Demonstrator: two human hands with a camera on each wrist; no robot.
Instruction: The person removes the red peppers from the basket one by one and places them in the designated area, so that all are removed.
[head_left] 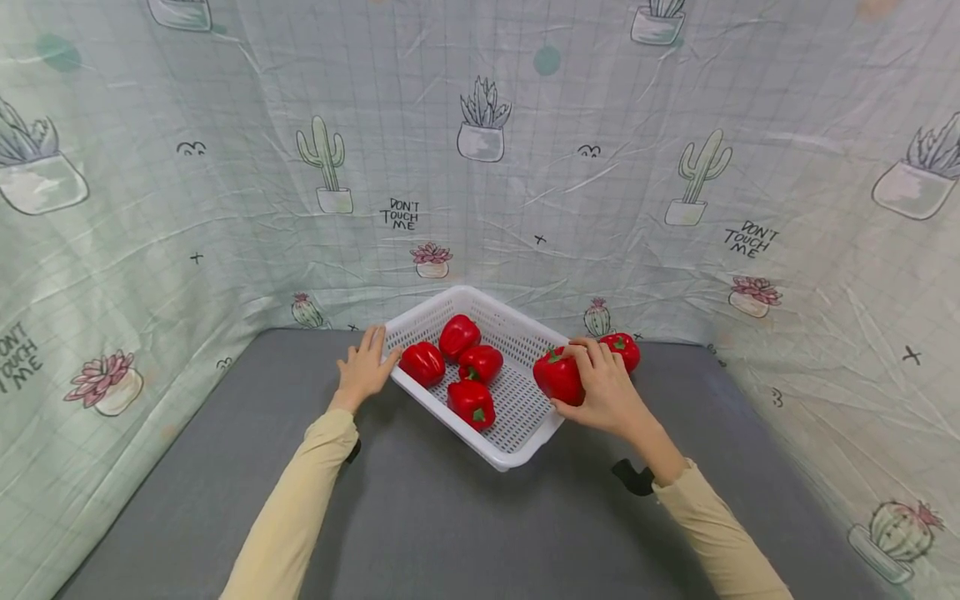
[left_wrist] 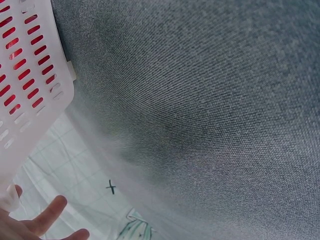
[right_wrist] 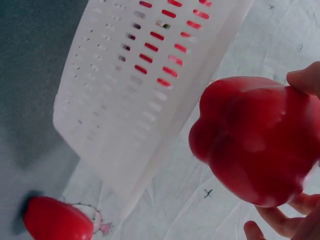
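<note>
A white plastic basket (head_left: pixel 517 454) with slotted walls stands at an angle on the grey table. Several red bell peppers (head_left: pixel 471 403) lie inside it, mostly toward its left end. At the basket's left corner my left hand (head_left: pixel 362 373) holds the rim, thumb over the edge and other fingers spread outside. My right hand (head_left: pixel 606 390) grips another red bell pepper (right_wrist: pixel 250 140) by its sides, above the basket's right rim. One more bell pepper (head_left: pixel 624 350) sits on the table outside the basket, partly hidden behind the right hand.
Grey cloth-like table surface (head_left: pixel 420 517) spreads in front of the basket and to both sides. A pale curtain (head_left: pixel 540 208) printed with cacti encloses the back and sides, close behind the basket.
</note>
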